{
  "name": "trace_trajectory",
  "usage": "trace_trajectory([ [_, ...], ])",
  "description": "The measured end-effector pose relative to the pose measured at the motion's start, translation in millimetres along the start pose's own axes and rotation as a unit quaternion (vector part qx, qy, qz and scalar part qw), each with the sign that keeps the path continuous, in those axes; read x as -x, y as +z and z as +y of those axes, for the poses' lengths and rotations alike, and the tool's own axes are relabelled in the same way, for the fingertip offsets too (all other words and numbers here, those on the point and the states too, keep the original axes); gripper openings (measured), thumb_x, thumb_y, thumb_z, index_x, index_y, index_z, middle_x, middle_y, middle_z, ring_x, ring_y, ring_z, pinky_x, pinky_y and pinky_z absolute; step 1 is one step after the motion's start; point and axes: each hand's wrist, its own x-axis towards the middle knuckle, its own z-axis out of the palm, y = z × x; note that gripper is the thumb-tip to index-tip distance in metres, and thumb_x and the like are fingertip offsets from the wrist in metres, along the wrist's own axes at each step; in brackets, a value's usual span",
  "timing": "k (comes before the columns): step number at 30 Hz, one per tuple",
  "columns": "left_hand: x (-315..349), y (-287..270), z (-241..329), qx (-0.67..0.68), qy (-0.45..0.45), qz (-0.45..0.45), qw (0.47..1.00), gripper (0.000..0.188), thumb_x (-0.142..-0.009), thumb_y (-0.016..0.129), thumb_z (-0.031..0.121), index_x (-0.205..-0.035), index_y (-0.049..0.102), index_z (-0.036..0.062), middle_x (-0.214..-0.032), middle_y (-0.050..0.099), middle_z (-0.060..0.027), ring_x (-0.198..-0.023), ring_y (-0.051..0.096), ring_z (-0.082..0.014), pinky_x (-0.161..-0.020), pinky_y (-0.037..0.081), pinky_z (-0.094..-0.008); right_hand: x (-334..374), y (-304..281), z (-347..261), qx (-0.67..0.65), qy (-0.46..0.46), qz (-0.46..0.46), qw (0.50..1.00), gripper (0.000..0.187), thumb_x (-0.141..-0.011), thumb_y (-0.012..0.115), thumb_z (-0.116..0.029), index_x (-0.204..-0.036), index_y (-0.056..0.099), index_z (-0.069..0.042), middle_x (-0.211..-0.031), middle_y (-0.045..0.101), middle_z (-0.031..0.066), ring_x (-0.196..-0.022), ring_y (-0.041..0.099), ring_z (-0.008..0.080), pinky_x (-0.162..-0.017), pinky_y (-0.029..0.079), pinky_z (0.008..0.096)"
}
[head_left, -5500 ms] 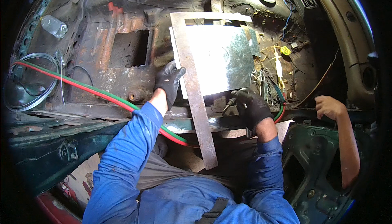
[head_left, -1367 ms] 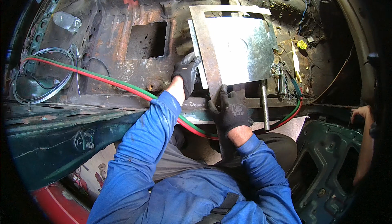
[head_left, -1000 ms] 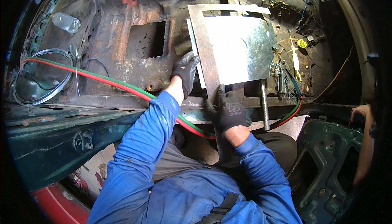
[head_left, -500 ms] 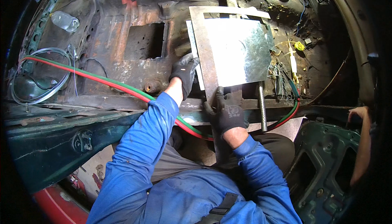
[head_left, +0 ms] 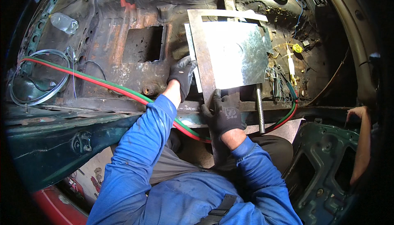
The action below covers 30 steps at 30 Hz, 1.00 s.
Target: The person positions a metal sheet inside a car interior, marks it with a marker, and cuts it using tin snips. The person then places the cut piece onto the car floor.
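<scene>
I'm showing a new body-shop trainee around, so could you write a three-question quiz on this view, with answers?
1. What lies across the shiny sheet-metal panel?
a) a hammer
b) a framing square
c) a saw
2. True or false: the person's right hand is on the framing square's long arm.
3. Fill in: the paired hoses are red and ____.

Key: 1 b; 2 true; 3 green.
</scene>
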Motion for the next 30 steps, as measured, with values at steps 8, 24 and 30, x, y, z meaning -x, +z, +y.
trace_trajectory([
  [8,-17,-13,-13,-0.021,0.028,-0.020,0.999,0.044,-0.106,0.073,0.016,-0.149,0.064,0.0088,-0.130,0.075,-0.0033,-0.111,0.071,-0.0164,-0.086,0.060,-0.0367,-2,-4,-2,0.011,0.003,-0.027,1.000,0.079,-0.100,0.068,-0.057,-0.154,0.052,-0.001,-0.115,0.065,0.0240,-0.100,0.071,0.0422,-0.082,0.061,0.0523],
  [24,-12,-7,-9,0.002,0.028,-0.004,1.000,0.039,-0.106,0.072,0.012,-0.144,0.067,0.0040,-0.129,0.075,-0.0053,-0.113,0.071,-0.0168,-0.094,0.056,-0.0330,-2,-6,-5,0.000,-0.012,0.010,1.000,0.081,-0.098,0.072,-0.051,-0.153,0.053,0.006,-0.110,0.069,0.0277,-0.095,0.071,0.0435,-0.080,0.060,0.0524],
  [30,-12,-8,-10,-0.045,0.069,-0.018,0.996,0.036,-0.106,0.070,0.010,-0.141,0.067,0.0031,-0.129,0.075,-0.0066,-0.114,0.069,-0.0166,-0.098,0.055,-0.0328,-2,-8,-5,0.001,0.003,-0.010,1.000,0.079,-0.100,0.068,-0.056,-0.154,0.053,0.001,-0.113,0.067,0.0266,-0.098,0.071,0.0433,-0.083,0.060,0.0530],
])
